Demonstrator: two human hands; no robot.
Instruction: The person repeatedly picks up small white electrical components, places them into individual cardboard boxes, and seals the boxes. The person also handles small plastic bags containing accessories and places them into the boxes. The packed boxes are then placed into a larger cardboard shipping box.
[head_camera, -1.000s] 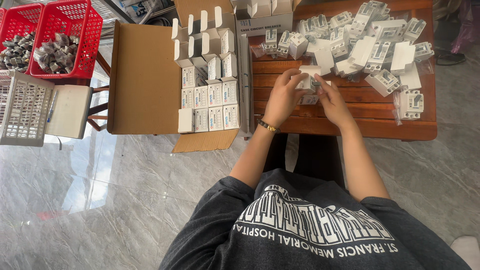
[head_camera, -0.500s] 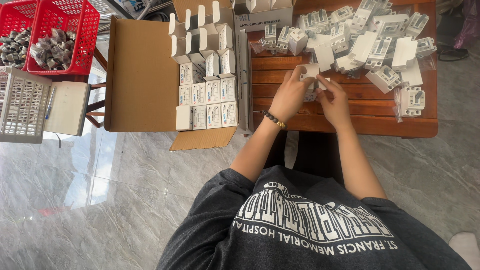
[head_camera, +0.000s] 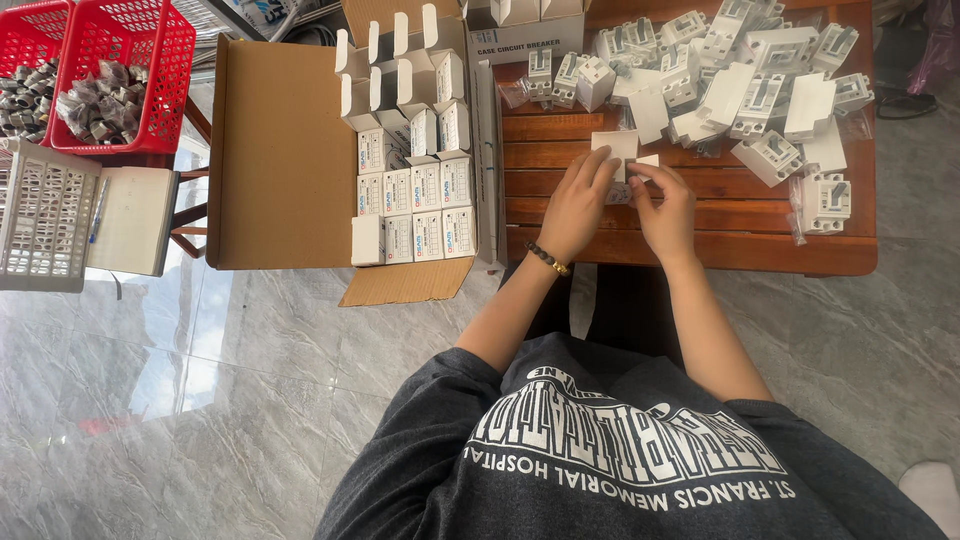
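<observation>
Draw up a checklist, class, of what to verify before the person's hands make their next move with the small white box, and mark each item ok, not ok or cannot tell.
1. Both hands on the small white box: ok; left hand and right hand meet at it.
2. Box flap open: ok; it stands up above the fingers.
3. A part already inside the box: cannot tell; the hands hide it.
4. More white parts nearby: ok; a pile lies on the wooden table just beyond the hands.
5. Space in the cardboard carton: ok; its left portion is bare, with boxed units ranged along the right.
</observation>
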